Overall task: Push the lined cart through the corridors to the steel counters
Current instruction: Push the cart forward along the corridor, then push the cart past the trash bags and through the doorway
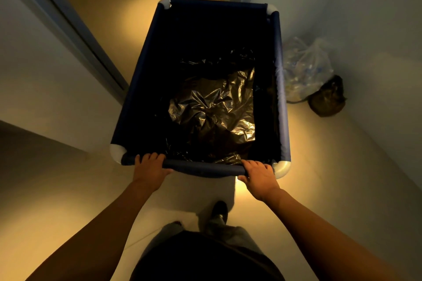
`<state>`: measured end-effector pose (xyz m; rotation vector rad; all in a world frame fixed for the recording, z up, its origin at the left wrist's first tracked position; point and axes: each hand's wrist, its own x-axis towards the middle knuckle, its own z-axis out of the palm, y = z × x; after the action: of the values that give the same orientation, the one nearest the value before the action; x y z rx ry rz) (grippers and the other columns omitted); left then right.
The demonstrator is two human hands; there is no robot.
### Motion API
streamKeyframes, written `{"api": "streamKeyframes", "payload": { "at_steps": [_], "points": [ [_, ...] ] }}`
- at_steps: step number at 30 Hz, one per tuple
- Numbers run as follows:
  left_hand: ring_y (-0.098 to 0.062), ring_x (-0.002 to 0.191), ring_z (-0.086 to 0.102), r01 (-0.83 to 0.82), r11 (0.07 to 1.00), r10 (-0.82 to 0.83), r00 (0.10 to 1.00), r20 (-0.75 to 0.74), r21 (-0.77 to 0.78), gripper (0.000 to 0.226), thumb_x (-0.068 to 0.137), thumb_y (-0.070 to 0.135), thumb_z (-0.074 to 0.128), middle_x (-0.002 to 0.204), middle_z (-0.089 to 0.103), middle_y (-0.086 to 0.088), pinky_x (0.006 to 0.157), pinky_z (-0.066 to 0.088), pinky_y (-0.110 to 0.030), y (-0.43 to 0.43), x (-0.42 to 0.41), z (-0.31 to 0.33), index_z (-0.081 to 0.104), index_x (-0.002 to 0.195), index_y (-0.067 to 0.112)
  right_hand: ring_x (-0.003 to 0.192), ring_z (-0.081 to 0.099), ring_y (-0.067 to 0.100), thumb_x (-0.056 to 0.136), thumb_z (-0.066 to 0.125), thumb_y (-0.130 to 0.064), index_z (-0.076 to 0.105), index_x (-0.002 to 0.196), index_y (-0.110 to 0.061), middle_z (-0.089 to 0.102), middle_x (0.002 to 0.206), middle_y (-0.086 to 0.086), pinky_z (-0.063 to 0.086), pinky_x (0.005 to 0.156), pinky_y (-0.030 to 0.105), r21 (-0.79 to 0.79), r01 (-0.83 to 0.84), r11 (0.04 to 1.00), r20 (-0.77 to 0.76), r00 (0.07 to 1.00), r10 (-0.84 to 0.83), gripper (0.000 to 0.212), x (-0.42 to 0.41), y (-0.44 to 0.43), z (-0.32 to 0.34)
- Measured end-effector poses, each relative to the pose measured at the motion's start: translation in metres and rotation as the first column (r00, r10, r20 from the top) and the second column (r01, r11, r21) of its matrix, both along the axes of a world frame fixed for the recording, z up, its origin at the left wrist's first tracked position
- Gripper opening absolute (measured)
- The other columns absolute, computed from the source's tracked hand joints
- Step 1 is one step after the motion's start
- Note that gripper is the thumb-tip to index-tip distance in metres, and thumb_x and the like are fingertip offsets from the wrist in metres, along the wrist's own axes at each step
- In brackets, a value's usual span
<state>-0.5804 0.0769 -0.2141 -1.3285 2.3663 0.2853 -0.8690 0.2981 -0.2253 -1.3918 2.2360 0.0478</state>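
While left hand (149, 167) and right hand (259, 175) grip its rim, the blue cart (140, 70) shows black liner (212, 109).

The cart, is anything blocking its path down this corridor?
Nothing visible lies straight ahead of the cart; the floor there looks bare. A clear bag and a dark bag sit against the right wall, close beside the cart's right rim, so it may brush them. The steel counters are not in view.

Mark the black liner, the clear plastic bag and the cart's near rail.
black liner (212, 107): head view, on its crinkled shiny middle.
clear plastic bag (306, 68): head view, on its bulging side.
near rail (205, 167): head view, on the middle of the blue bar.
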Motion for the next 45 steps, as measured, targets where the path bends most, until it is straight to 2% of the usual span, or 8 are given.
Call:
{"api": "streamKeyframes", "payload": {
  "at_steps": [7, 14, 19, 21, 23, 39, 43, 45],
  "points": [
    [-0.026, 0.133, 0.044, -0.001, 1.000, -0.001, 0.999, -0.054, -0.027, 0.058, 0.093, 0.063, 0.047, 0.138, 0.056, -0.001, 0.120, 0.020, -0.053, 0.020, 0.017, -0.001, 0.049, 0.139, 0.028, 0.141, 0.043, 0.023, 0.101, 0.044, -0.057, 0.038, 0.153, -0.025, 0.050, 0.151, -0.001, 0.030, 0.119, 0.044, -0.006, 0.020, 1.000, -0.025, 0.999, -0.020, 0.060, 0.013, 0.013, 0.007],
    [-0.026, 0.130, 0.048, 0.027, 0.999, -0.031, 0.986, -0.161, -0.029, 0.052, 0.096, 0.057, 0.048, 0.135, 0.059, -0.001, 0.119, 0.021, -0.051, 0.043, 0.049, -0.004, 0.051, 0.138, 0.027, 0.127, 0.052, 0.022, 0.099, 0.042, -0.064, 0.055, 0.133, -0.022, 0.061, 0.131, 0.001, 0.029, 0.118, 0.043, -0.016, 0.110, 0.994, -0.056, 0.992, -0.110, 0.056, 0.040, 0.028, 0.017],
    [-0.024, 0.134, 0.044, 0.049, 0.999, -0.046, 0.989, -0.142, 0.021, 0.049, 0.099, 0.056, 0.042, 0.139, 0.054, 0.000, 0.120, 0.018, -0.050, 0.060, 0.069, 0.003, 0.045, 0.141, 0.031, 0.131, 0.050, 0.023, 0.097, 0.044, -0.066, 0.053, 0.139, -0.020, 0.059, 0.137, 0.002, 0.025, 0.120, 0.044, 0.013, 0.145, 0.989, -0.060, 0.988, -0.144, 0.063, 0.057, 0.044, 0.025],
    [-0.025, 0.134, 0.044, 0.052, 0.994, -0.040, 0.992, -0.120, 0.098, 0.051, 0.098, 0.059, 0.040, 0.140, 0.053, 0.000, 0.120, 0.019, -0.050, 0.042, 0.108, 0.068, 0.044, 0.141, 0.032, 0.132, 0.050, 0.022, 0.095, 0.045, -0.069, 0.053, 0.139, -0.022, 0.059, 0.137, 0.001, 0.024, 0.121, 0.043, 0.048, 0.159, 0.986, -0.078, 0.985, -0.155, 0.065, 0.093, 0.035, 0.092],
    [-0.026, 0.133, 0.044, 0.072, 0.992, -0.061, 0.992, -0.111, 0.104, 0.054, 0.097, 0.062, 0.039, 0.140, 0.052, -0.001, 0.119, 0.020, -0.051, 0.049, 0.124, 0.086, 0.044, 0.141, 0.032, 0.131, 0.050, 0.022, 0.094, 0.047, -0.069, 0.054, 0.138, -0.022, 0.059, 0.136, 0.001, 0.024, 0.121, 0.043, 0.031, 0.144, 0.989, -0.105, 0.985, -0.140, 0.065, 0.110, 0.044, 0.112],
    [-0.027, 0.125, 0.050, 0.123, 0.991, -0.113, 0.978, -0.177, 0.045, 0.051, 0.096, 0.061, 0.044, 0.134, 0.057, 0.002, 0.109, 0.032, -0.049, 0.151, 0.167, 0.064, 0.049, 0.139, 0.034, 0.146, 0.038, 0.021, 0.094, 0.050, -0.066, 0.047, 0.149, -0.020, 0.050, 0.152, 0.001, 0.014, 0.126, 0.044, 0.073, 0.146, 0.987, -0.058, 0.988, -0.142, 0.072, 0.135, 0.123, 0.114],
    [-0.026, 0.119, 0.056, 0.111, 0.993, -0.103, 0.974, -0.202, 0.030, 0.049, 0.093, 0.060, 0.050, 0.129, 0.062, 0.002, 0.106, 0.038, -0.049, 0.169, 0.176, 0.063, 0.055, 0.134, 0.033, 0.146, 0.038, 0.021, 0.091, 0.045, -0.071, 0.048, 0.148, -0.020, 0.050, 0.152, 0.000, 0.012, 0.126, 0.043, 0.074, 0.146, 0.987, -0.068, 0.988, -0.141, 0.077, 0.142, 0.140, 0.110],
    [-0.027, 0.119, 0.057, 0.096, 0.995, -0.086, 0.973, -0.212, 0.040, 0.049, 0.093, 0.060, 0.053, 0.128, 0.063, 0.002, 0.106, 0.039, -0.050, 0.179, 0.180, 0.062, 0.056, 0.133, 0.032, 0.146, 0.038, 0.020, 0.087, 0.032, -0.079, 0.047, 0.148, -0.021, 0.050, 0.152, 0.000, 0.012, 0.127, 0.044, 0.072, 0.137, 0.988, -0.087, 0.988, -0.131, 0.086, 0.147, 0.149, 0.108]
  ]
}}
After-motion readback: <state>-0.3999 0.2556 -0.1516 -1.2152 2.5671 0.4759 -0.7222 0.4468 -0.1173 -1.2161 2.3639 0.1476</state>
